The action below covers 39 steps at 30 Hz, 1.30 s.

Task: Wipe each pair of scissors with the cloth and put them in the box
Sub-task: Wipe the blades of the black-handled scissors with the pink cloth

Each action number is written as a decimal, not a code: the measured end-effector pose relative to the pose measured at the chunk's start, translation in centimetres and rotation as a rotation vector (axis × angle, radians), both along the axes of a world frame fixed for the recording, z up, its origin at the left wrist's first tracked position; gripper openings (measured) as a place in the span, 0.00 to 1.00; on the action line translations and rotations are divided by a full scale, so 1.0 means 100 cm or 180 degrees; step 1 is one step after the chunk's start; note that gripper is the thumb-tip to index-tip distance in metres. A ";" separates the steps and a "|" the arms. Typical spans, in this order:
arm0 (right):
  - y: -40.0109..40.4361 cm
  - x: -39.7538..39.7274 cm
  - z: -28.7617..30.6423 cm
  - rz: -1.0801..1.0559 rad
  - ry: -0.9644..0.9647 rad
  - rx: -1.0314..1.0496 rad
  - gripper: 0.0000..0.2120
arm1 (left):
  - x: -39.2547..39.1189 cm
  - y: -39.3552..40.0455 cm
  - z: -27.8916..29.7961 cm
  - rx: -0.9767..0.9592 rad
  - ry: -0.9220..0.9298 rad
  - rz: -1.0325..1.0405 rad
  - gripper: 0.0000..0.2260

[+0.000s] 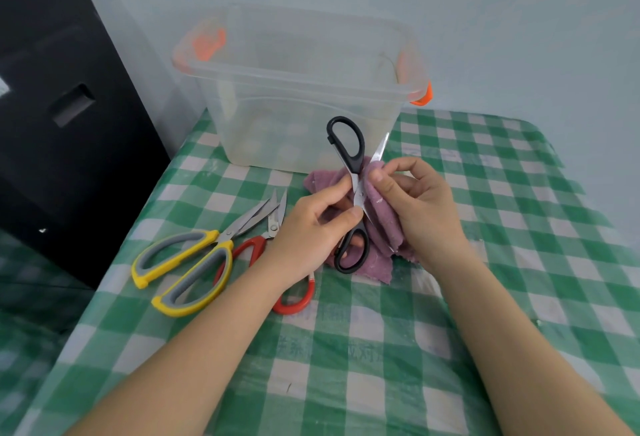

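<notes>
Our clear box [304, 96] stands open at the far side of the checked tablecloth [485, 228], handy for dropping things in. We bunch the purple cloth [384, 214] in our right hand [419, 207], its fingers pinching it round a blade. Our left hand [311, 224] pinches the black scissors [349, 158] at the pivot; they are spread open, long axis near-to-far, one handle pointing away. Yellow scissors [187, 266] and red scissors [294, 300] wait at left.

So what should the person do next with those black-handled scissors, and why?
Probably draw the purple cloth in the right hand along the blade: the left hand holds the open black-handled scissors against it, and the clear plastic box looks empty.
</notes>
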State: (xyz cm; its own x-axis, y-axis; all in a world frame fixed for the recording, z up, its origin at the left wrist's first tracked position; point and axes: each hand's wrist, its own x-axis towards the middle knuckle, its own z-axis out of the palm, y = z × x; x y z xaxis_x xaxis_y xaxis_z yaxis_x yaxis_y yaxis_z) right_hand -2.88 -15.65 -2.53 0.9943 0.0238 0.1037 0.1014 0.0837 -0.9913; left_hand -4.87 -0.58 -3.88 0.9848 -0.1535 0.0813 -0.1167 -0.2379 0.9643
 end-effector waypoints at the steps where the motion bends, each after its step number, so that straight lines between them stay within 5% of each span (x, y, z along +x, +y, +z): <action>1: 0.000 0.000 0.000 -0.0003 -0.0043 -0.0026 0.12 | 0.000 0.000 0.000 0.0029 -0.0046 0.0006 0.18; 12: 0.001 0.003 -0.004 0.0036 0.0197 0.0539 0.08 | 0.004 0.000 -0.006 -0.0074 0.0044 0.0004 0.21; 16: 0.001 0.002 0.002 0.0299 0.0549 0.0976 0.19 | 0.005 0.001 -0.007 -0.0137 0.0033 0.0036 0.19; 31: 0.003 0.002 -0.003 0.0099 0.0581 0.0743 0.08 | 0.002 0.000 -0.005 0.0022 0.0024 0.0042 0.21; 39: 0.007 -0.003 0.000 -0.0050 0.0508 0.0443 0.14 | 0.002 -0.001 -0.007 0.0384 -0.0243 -0.0041 0.18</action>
